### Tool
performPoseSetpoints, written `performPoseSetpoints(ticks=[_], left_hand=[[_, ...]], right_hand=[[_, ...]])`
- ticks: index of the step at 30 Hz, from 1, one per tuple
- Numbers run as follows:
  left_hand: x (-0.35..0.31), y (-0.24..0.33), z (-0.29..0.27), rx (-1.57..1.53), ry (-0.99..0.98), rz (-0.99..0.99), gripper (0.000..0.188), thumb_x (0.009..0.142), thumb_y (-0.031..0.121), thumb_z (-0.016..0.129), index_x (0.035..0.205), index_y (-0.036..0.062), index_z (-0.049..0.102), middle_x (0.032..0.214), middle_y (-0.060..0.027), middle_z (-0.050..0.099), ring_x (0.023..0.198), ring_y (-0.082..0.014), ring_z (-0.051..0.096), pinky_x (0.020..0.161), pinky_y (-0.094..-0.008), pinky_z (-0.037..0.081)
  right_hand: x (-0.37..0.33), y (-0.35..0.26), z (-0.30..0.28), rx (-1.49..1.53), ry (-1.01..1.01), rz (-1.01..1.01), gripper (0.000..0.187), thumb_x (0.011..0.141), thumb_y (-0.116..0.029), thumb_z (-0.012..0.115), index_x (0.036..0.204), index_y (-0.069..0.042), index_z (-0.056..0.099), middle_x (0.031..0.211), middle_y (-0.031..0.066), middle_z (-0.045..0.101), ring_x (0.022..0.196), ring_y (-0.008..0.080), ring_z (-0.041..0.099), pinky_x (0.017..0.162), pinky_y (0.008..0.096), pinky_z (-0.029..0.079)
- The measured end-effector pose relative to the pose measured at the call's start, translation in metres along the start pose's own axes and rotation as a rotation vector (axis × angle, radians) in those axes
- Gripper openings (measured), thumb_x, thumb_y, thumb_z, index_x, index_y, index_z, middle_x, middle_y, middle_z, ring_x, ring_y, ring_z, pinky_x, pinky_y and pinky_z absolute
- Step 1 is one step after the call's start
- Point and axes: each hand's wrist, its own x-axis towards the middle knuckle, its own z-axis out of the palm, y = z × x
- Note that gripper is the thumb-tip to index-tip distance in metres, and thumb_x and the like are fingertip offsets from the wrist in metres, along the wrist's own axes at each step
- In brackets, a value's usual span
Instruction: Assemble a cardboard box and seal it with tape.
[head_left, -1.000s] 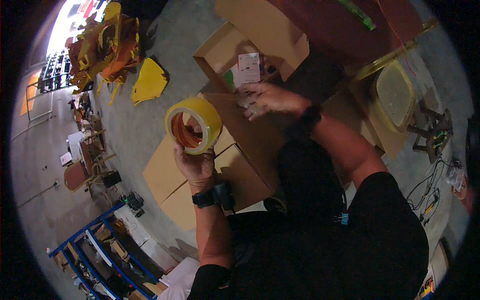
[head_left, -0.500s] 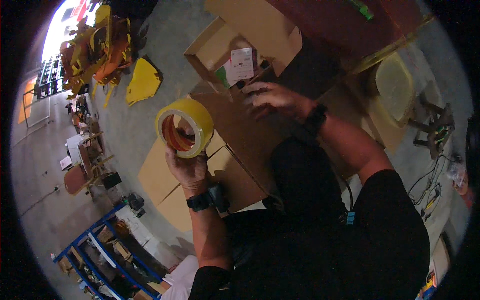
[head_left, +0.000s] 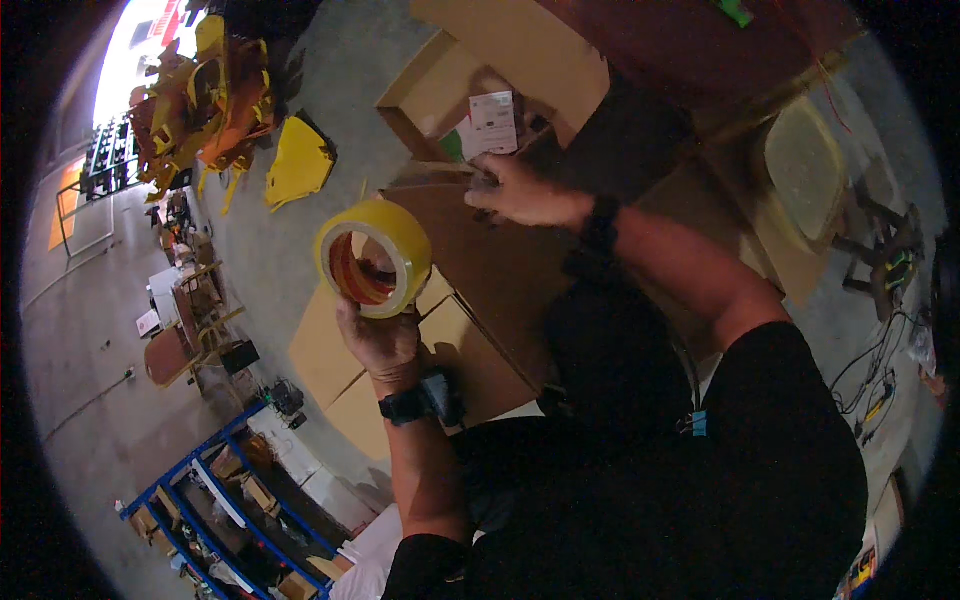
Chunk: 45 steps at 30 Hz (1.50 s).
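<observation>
A wide roll of yellow packing tape (head_left: 412, 232) is held up in my left hand (head_left: 380, 345), whose fingers wrap its lower rim and reach into the core. My right hand (head_left: 525, 192) is closed, fingertips pinched together at the near edge of an open cardboard box (head_left: 400, 125). Whatever sits between those fingertips is too small to make out. Inside that box lie a white printed card (head_left: 493, 122) and a green piece (head_left: 452, 146). Below both hands is a larger brown carton (head_left: 470, 255), its lighter flaps (head_left: 335, 350) spread to the left.
Yellow and orange panels (head_left: 215, 110) stand at the far left, with a single yellow panel (head_left: 302, 165) on the floor. A blue-framed rack (head_left: 180, 480) is at lower left, beside a brown chair (head_left: 170, 357). To the right are a pale-seated stool (head_left: 805, 165) and loose cables (head_left: 880, 370).
My right hand has moved slightly left and its fingers have drawn together at the box edge. The tape roll stays in my left hand; the whole view has shifted a little.
</observation>
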Motion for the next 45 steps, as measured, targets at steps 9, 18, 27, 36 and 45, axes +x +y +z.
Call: performPoseSetpoints(ticks=[9, 18, 27, 36, 45], left_hand=[[0.003, -0.001, -0.002, -0.006, 0.079, 0.008, 0.052, 0.092, 0.038, 0.059, 0.131, 0.0039, 0.051, 0.128, -0.0141, 0.058, 0.120, -0.0332, 0.056, 0.101, -0.0612, 0.047], [-0.009, -0.001, 0.017, 0.182, 0.059, 0.049, 0.070, 0.078, 0.029, 0.076, 0.135, -0.0005, 0.047, 0.126, -0.0115, 0.057, 0.118, -0.0277, 0.055, 0.104, -0.0451, 0.043], [-0.007, 0.000, 0.026, 0.138, 0.029, 0.082, 0.071, 0.078, 0.032, 0.075, 0.135, -0.0016, 0.046, 0.128, -0.0128, 0.057, 0.117, -0.0264, 0.057, 0.102, -0.0428, 0.046], [-0.006, -0.007, 0.026, 0.191, 0.083, 0.114, 0.064, 0.079, 0.027, 0.072, 0.132, -0.0002, 0.050, 0.122, -0.0083, 0.060, 0.111, -0.0230, 0.059, 0.098, -0.0406, 0.048], [-0.008, -0.011, 0.030, 0.265, 0.096, 0.260, 0.065, 0.075, 0.028, 0.074, 0.130, 0.0002, 0.052, 0.117, -0.0123, 0.060, 0.107, -0.0247, 0.060, 0.093, -0.0402, 0.051]], right_hand=[[-0.010, 0.015, -0.020, 0.143, -0.098, -0.022, 0.034, 0.099, -0.010, 0.051, 0.130, 0.004, 0.050, 0.110, 0.0122, 0.062, 0.089, 0.0176, 0.066, 0.069, 0.0317, 0.057], [-0.041, 0.020, -0.048, -0.091, 0.045, -0.323, 0.027, 0.096, -0.018, 0.059, 0.114, 0.002, 0.060, 0.107, 0.0124, 0.066, 0.099, 0.0184, 0.063, 0.084, 0.0339, 0.051], [-0.083, -0.021, -0.082, 0.032, 0.265, -0.092, 0.017, 0.091, -0.010, 0.061, 0.100, 0.003, 0.066, 0.091, 0.0069, 0.065, 0.081, 0.0157, 0.065, 0.068, 0.0309, 0.052], [-0.132, -0.074, -0.079, -0.208, 0.542, -0.185, 0.015, 0.090, -0.007, 0.062, 0.102, -0.001, 0.067, 0.084, 0.0043, 0.063, 0.076, 0.0115, 0.058, 0.072, 0.0284, 0.048], [-0.106, -0.048, -0.065, -0.120, 0.219, -0.224, 0.066, 0.084, -0.015, 0.072, 0.143, -0.007, 0.044, 0.137, 0.0145, 0.051, 0.118, 0.0238, 0.055, 0.101, 0.0360, 0.044]])
